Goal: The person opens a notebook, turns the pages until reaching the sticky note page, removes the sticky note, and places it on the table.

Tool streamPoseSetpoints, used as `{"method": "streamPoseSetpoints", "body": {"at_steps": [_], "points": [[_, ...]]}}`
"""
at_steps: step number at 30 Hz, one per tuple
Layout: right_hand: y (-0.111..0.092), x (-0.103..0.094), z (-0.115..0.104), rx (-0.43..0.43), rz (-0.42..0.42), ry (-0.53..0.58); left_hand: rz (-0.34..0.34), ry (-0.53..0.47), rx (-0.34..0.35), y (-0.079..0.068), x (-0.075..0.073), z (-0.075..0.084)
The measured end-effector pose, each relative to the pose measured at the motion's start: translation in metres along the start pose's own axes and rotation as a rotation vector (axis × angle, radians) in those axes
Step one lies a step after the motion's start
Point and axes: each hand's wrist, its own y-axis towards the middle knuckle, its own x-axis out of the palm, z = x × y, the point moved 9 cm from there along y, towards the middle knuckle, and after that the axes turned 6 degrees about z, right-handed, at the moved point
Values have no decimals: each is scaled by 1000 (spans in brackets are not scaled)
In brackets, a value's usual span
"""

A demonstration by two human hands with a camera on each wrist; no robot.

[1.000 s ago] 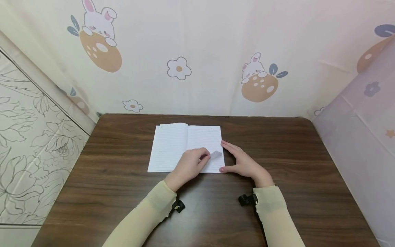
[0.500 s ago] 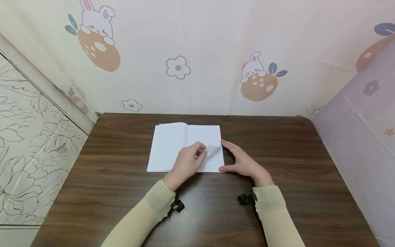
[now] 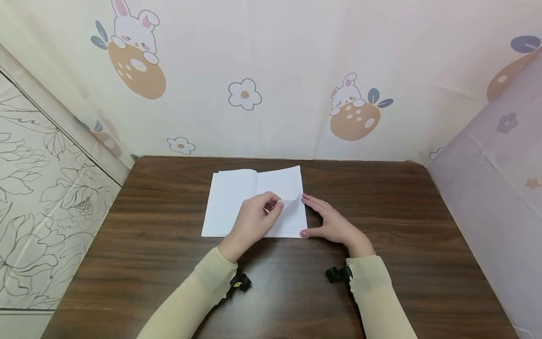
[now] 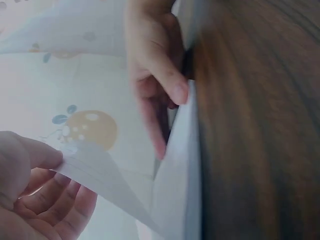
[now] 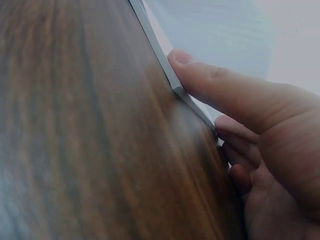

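An open lined notebook (image 3: 230,202) lies on the wooden table. My left hand (image 3: 256,216) is over its right half and pinches a page (image 4: 107,182) between thumb and fingers. That page is lifted and curved, its far corner standing up at the back right. At the notebook's right edge is my right hand (image 3: 332,223), fingers spread. Its thumb (image 5: 215,82) presses the near right corner, and the other fingers touch the side edge. Part of the lower right page is hidden behind the left hand.
The brown table (image 3: 161,263) extends around the notebook on all sides. Behind it hangs a pale curtain (image 3: 292,94) with rabbit and flower prints. A flower-patterned panel (image 3: 55,202) stands at the left. Black straps with small cameras (image 3: 241,281) sit on both wrists.
My left hand has moved a little left and up with the page, which has gone from a small raised corner to a broad lifted sheet. The right hand stays in place.
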Motion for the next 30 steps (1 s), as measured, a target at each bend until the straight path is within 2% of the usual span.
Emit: {"method": "streamPoseSetpoints", "body": {"at_steps": [5,11,15,20,25,30], "points": [[0,0,2,9,0,-4,2,-15,1,1,-7,7],[0,2,2,14,-4,-9,19,-9,-25,2,-15,7],[1,3,0,25,-9,-7,40,5,-20,6,-30,5],[1,3,1,18,-12,-9,36,44,19,8,-51,4],[0,2,0,11,-10,-5,22,104,68,3,-65,-1],[-1,2,2,20,-13,-14,-3,116,67,-5,-76,-13]]}}
